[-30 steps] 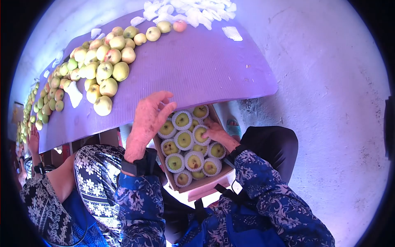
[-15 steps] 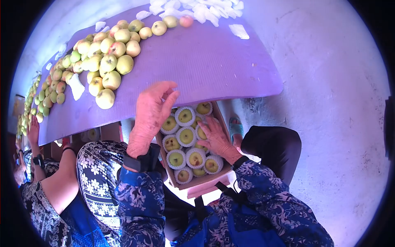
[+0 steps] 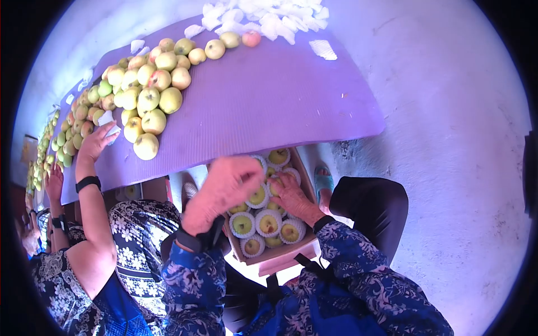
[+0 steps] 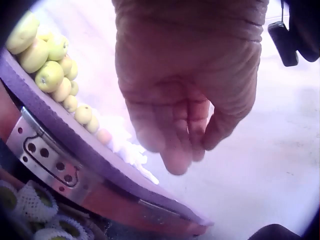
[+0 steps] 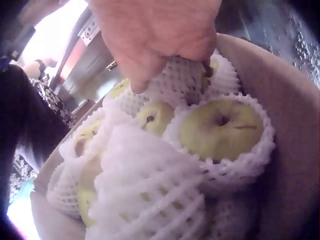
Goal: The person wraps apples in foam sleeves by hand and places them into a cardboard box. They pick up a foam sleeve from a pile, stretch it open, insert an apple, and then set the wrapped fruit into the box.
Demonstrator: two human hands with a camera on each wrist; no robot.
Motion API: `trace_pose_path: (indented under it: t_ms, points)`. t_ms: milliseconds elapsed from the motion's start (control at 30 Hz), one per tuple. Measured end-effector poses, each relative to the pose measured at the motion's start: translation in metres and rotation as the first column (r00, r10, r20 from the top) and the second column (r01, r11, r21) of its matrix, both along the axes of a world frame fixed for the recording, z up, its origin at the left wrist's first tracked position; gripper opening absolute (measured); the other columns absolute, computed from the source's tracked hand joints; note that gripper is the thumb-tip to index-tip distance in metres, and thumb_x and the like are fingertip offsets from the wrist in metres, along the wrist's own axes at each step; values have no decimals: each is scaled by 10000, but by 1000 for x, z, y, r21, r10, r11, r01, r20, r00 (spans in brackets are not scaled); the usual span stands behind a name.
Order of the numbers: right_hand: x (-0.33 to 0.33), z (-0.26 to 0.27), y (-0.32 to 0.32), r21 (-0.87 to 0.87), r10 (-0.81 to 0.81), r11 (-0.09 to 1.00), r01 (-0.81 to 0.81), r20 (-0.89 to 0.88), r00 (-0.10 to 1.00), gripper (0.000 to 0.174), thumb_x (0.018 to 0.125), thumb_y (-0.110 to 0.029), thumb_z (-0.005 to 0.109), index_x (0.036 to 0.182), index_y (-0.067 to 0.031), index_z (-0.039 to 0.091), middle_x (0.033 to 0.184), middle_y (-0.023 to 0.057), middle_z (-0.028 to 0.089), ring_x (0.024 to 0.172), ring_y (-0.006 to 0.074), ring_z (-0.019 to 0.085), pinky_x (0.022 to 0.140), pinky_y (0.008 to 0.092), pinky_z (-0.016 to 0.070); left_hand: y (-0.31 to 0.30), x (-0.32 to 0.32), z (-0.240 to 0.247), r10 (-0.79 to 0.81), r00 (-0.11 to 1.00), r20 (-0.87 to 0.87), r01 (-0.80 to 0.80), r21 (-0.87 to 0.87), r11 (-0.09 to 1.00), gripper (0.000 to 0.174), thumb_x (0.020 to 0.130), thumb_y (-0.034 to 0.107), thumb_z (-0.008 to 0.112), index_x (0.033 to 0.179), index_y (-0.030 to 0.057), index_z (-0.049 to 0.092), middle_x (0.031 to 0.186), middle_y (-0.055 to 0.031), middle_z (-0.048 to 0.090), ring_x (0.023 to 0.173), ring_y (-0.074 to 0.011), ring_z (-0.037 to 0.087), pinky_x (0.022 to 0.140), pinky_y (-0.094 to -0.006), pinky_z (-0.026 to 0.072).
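A cardboard box holds several yellow-green apples, most in white foam nets. My right hand is down in the box, its fingers curled over a netted apple near the right side. Close by in the right wrist view sits another netted apple, its top bare. My left hand, blurred by motion, hovers over the left part of the box and hides some of the apples. In the left wrist view its fingers are loosely bent with nothing in them.
Loose apples are piled on the purple-covered table, with white foam nets heaped at its far end. At the left another person's hand touches a foam net. A sandalled foot is right of the box.
My left hand has moved right and down, from beside the table edge to over the box. My right hand stays on the apples. At the left another person's arm has reached to a foam net.
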State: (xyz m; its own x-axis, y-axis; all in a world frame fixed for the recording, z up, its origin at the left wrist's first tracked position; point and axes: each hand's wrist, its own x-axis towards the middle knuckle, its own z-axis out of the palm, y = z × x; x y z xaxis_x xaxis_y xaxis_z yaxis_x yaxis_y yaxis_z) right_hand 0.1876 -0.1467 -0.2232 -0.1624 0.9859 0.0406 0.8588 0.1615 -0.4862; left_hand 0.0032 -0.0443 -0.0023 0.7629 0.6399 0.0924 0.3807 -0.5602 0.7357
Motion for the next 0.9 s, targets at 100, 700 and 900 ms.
trace_pose_path:
  t_ms: [100,700,900]
  points:
    - [-1,10,-2,27,-9,1000,9,-13,1000,639,822,-256,673,1375,-79,407,1397,221,343,1274,437,336,1072,523,310,-14,10,-41,-99,939,-330,152,137,979,130,793,160,650,846,41,651,814,-130,654,710,-308,654,639,-416,518]
    - [-21,18,35,148,34,988,-37,27,999,693,813,-160,587,1420,33,313,1475,231,308,1385,377,282,1128,483,261,-25,17,-176,209,835,-508,80,488,869,753,811,338,579,1397,-74,346,1414,-291,376,1344,-417,346,1094,-542,280]
    - [-21,5,34,125,32,992,-31,-3,999,655,820,-157,547,1411,39,341,1473,232,327,1389,364,291,1137,460,257,-27,14,-180,164,848,-505,96,450,888,845,801,418,587,1414,-92,309,1448,-295,334,1386,-419,272,1126,-535,228]
